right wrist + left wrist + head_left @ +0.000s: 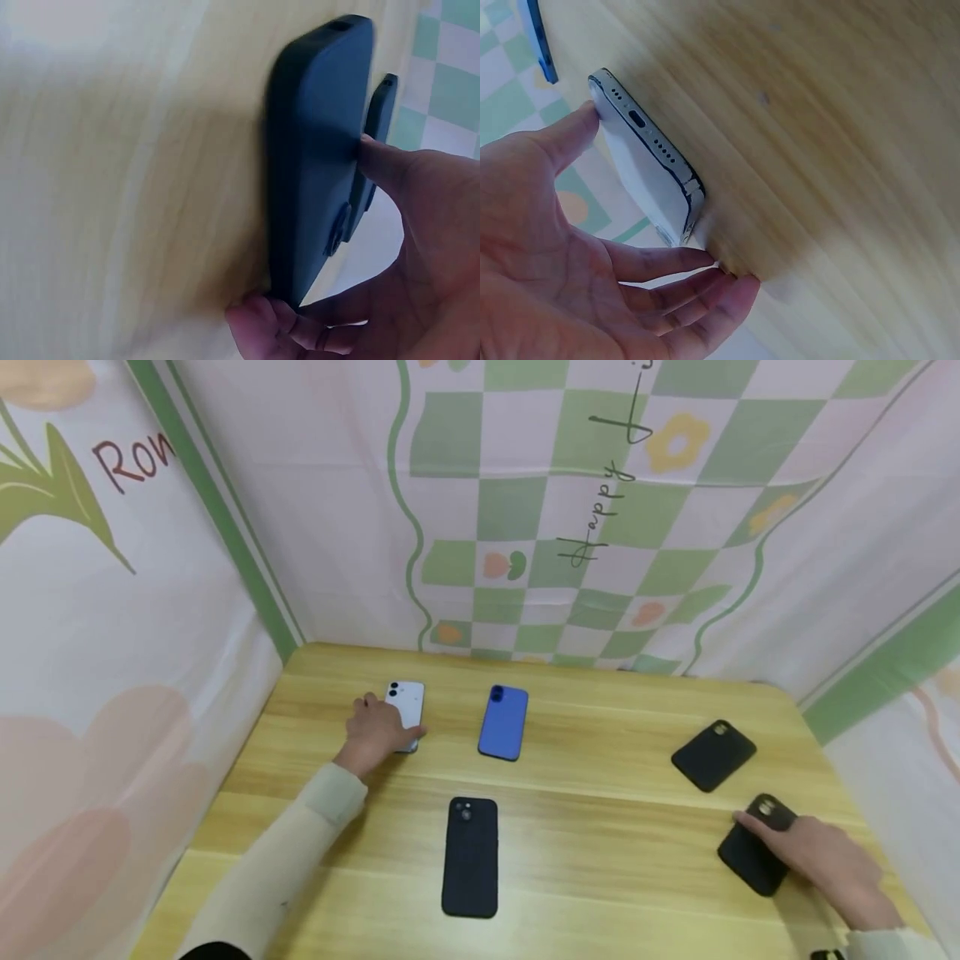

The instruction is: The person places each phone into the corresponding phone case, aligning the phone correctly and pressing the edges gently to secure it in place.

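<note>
A white phone (407,700) with two camera lenses lies at the back left of the table. My left hand (375,732) reaches over its lower part, thumb (577,135) against one edge and curled fingers at the opposite edge, fingertips down by the wood. The charging-port end faces the left wrist camera. On the right, a black phone case (753,852) is gripped by my right hand (828,860). The right wrist view shows the thumb (386,161) on one side of the case and fingertips curled around the other. Wood colour shows through its camera cutout.
A blue phone (504,724) lies right of the white one. Nearer me, a black phone (470,860) lies camera side up. Behind my right hand is another black phone case (708,760). Patterned cloth (517,510) hangs along the back and sides of the wooden table (592,827).
</note>
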Motion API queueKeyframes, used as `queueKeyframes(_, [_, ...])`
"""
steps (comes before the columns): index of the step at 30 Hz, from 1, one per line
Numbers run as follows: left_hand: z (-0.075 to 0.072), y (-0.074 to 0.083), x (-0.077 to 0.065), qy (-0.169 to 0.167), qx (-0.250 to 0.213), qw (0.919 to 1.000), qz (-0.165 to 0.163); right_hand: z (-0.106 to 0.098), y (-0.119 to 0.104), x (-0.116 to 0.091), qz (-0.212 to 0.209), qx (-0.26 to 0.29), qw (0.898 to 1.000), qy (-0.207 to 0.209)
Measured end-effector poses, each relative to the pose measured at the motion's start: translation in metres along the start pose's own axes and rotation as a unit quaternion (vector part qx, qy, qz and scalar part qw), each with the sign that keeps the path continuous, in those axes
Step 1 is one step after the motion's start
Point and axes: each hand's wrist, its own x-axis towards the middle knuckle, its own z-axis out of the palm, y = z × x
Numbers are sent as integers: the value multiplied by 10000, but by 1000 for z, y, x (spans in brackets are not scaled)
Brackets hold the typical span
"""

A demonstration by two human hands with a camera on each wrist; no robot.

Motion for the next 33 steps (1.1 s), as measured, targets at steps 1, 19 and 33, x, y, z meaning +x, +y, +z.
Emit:
queueKeyframes(1, [0,1,0,11,-15,10000,-12,-1,-1,1,-15,8,10000,27])
queueKeyframes(19, [-3,5,1,-84,-679,9975,-149,2,-9,-1,-614,420,9972,37])
queueKeyframes(33, [-2,-1,5,153,-1080,9935,-336,-8,-8,-10,-1212,691,9900,218])
